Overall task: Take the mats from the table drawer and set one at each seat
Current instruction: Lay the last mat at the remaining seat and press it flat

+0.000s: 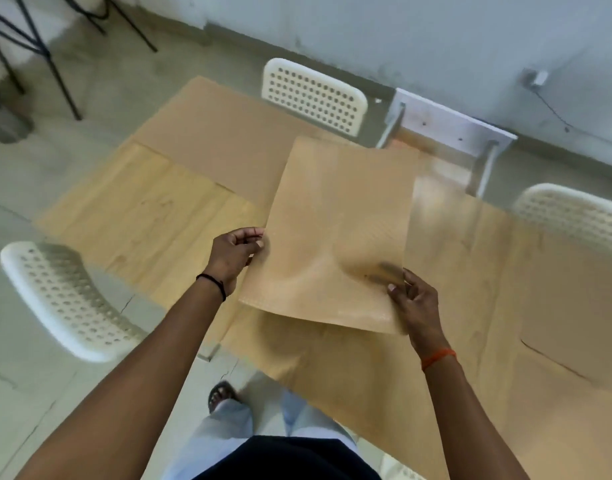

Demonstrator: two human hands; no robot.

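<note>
A tan woven mat (335,233) hangs in the air over the middle of the pale wooden table (142,216), sagging and blurred. My left hand (233,259) pinches its left edge. My right hand (413,303) grips its lower right corner, with the thumb on top. Another tan mat (228,133) lies flat at the table's far end, in front of the far white chair (313,97). On the right a third mat (571,306) lies flat before the right-hand chair (574,213). The drawer is not visible.
A white perforated chair (67,299) stands at the table's left side. A white stool or small table (450,133) stands beyond the far right corner. Black metal legs (38,46) stand on the floor at the upper left. My foot (223,393) is by the near table edge.
</note>
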